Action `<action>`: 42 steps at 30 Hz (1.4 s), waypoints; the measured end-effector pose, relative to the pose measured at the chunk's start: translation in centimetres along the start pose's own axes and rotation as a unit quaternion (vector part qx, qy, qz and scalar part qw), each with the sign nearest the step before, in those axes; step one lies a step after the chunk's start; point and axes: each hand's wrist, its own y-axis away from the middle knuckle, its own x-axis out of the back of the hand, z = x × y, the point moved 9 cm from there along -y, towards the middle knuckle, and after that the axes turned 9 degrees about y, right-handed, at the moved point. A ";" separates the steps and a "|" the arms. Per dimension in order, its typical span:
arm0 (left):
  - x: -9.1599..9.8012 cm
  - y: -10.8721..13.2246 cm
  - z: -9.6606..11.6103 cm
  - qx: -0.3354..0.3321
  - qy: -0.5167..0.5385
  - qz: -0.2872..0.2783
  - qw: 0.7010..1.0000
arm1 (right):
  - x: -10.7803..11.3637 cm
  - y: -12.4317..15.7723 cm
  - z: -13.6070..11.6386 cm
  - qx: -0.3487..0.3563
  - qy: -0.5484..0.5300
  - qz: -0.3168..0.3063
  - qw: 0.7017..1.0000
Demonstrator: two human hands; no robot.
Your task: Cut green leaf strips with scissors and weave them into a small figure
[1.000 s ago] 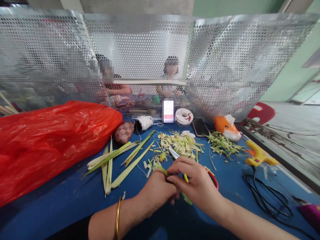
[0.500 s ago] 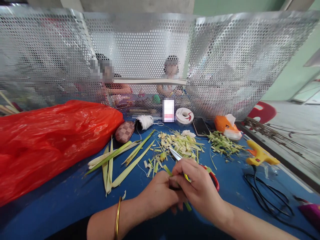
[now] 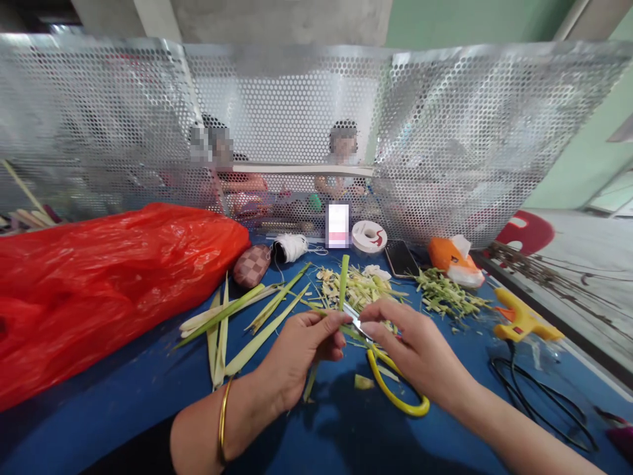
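A green leaf strip [image 3: 343,284] stands nearly upright over the near middle of the blue table [image 3: 123,406], its lower end pinched between thumb and fingers of the left hand [image 3: 309,349], probably so that the free length stays clear for working. The right hand [image 3: 400,336] is curled just to the right, thumb and forefinger close together; whether they grip anything I cannot tell. Beneath it sit the yellow-handled scissors [image 3: 398,402], blades pointing far and left; their place seems to suit a quick grasp. Beyond the hands lie the cut scraps [image 3: 356,287], apparently pushed far to leave working room. Long leaves [image 3: 247,353] lie on the left, presumably within the left hand's reach. Farther right, the yellow glue gun [image 3: 529,316] rests near the edge, likely keeping its cord [image 3: 524,379] off the work.
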 end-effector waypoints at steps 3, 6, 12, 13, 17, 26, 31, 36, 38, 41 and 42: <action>0.2 -0.1 0.1 0.014 0.027 -0.008 1.000 | -2.1 0.0 0.8 -0.050 -0.039 -0.094 0.994; 0.0 -0.1 -0.5 0.040 0.050 -0.020 0.998 | -2.8 0.1 0.7 -0.055 -0.066 -0.094 0.992; 0.1 -0.1 -0.3 0.008 -0.008 -0.003 1.000 | -3.9 0.4 1.6 -0.106 -0.170 -0.109 0.974; 0.0 -0.1 -0.1 -0.002 -0.022 -0.001 1.000 | -4.0 0.5 1.7 -0.114 -0.178 -0.115 0.971; 0.0 0.0 0.6 -0.040 -0.072 0.009 0.997 | -3.3 0.5 1.4 -0.100 -0.126 -0.123 0.979; -0.2 0.1 -0.3 -0.003 -0.072 -0.014 0.997 | -1.7 -0.3 2.0 -0.089 -0.087 -0.093 0.988; -1.7 0.7 -2.5 0.089 -0.064 -0.092 0.990 | -2.7 -0.3 3.1 -0.159 -0.209 -0.084 0.961; -1.5 0.7 -3.3 0.112 -0.059 -0.086 0.988 | -3.8 0.2 3.7 -0.204 -0.269 -0.059 0.939; -1.4 0.7 -3.5 0.117 -0.077 -0.081 0.987 | -3.7 0.4 3.9 -0.205 -0.258 -0.038 0.943; -1.7 0.7 -3.2 0.110 -0.102 -0.090 0.985 | -3.3 0.5 3.9 -0.199 -0.241 -0.012 0.950; -1.8 0.8 -3.0 0.106 -0.110 -0.097 0.984 | -3.1 0.6 3.9 -0.198 -0.235 -0.002 0.952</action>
